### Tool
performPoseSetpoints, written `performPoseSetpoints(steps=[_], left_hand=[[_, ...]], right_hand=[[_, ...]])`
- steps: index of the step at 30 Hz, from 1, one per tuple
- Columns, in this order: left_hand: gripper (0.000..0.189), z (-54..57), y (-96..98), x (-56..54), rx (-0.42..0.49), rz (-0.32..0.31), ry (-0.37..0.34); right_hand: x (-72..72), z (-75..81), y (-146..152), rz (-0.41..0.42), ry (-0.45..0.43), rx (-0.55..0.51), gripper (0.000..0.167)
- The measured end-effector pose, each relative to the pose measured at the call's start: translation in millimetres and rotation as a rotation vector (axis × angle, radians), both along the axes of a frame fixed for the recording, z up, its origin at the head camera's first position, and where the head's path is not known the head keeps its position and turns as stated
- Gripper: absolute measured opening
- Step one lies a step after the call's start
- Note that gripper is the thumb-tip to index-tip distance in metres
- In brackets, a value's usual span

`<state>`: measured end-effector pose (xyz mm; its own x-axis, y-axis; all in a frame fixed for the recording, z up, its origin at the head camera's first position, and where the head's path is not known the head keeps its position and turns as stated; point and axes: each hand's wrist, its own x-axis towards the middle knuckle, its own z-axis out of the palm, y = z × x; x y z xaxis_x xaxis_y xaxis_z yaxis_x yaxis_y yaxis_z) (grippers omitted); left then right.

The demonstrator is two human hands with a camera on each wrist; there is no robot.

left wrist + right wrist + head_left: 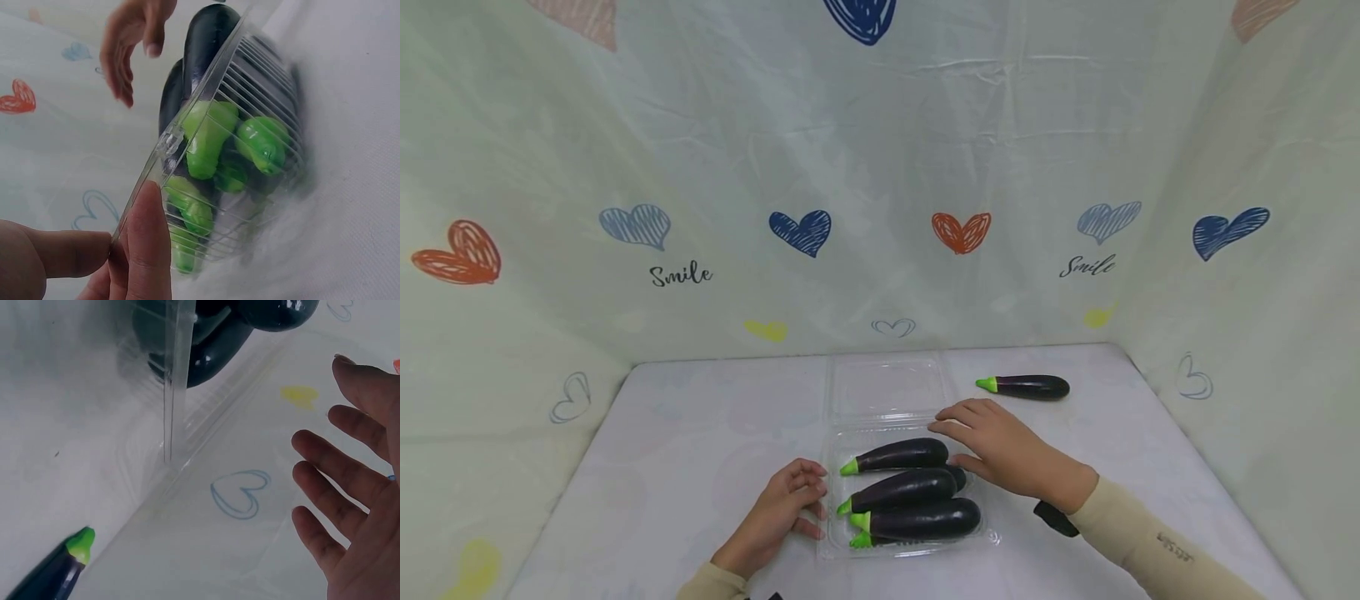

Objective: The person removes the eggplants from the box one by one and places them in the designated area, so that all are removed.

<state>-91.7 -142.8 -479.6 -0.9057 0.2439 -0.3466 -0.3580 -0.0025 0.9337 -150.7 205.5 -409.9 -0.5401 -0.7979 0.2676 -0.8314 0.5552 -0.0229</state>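
So the left hand [778,508] has the left rim of the clear container [910,551] pinched between thumb and fingers, which the left wrist view shows best. The right hand [1011,446] isn't holding anything: fingers apart and relaxed, over by the container's far right corner. From the head view it blocks part of that right edge, so I can't tell exactly how the corner looks under it.

Inside the container there are five dark eggplants [917,520], piled over one another, green stem ends pointing left and fat ends right. A couple are mostly buried under the others. The ridged side wall sits between the left hand's fingers and the stems. The lid [887,383] is flipped open on the far side.

One more loose eggplant [1032,387] lies on the counter [685,442], far right, past the right hand and well apart from the container, stem also to the left. The right hand and forearm are on the near side of it, but don't cover it.

Other stuff: beige sleeves [1150,537], a black band [1056,517] at the right wrist, and a pale backdrop [880,167] printed with hearts and "Smile" on the far, left and right sides.
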Motion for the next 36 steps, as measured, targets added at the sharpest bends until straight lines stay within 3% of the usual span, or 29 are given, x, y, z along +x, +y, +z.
performPoseSetpoints(steps=[8,20,36], left_hand=[[0.026,-1.9,-0.4,0.7,0.014,-0.004,0.000],[0.025,-1.4,1.3,1.8,0.013,-0.001,-0.004],[0.026,-3.9,0.8,1.7,0.027,-0.003,0.006]], right_hand=[[9.7,-4.9,-17,0.074,0.032,0.019,0.053],[21.3,-11.6,-32,0.089,-0.058,0.132,0.044],[19.5,-7.5,-37,0.075,-0.137,0.183,0.035]])
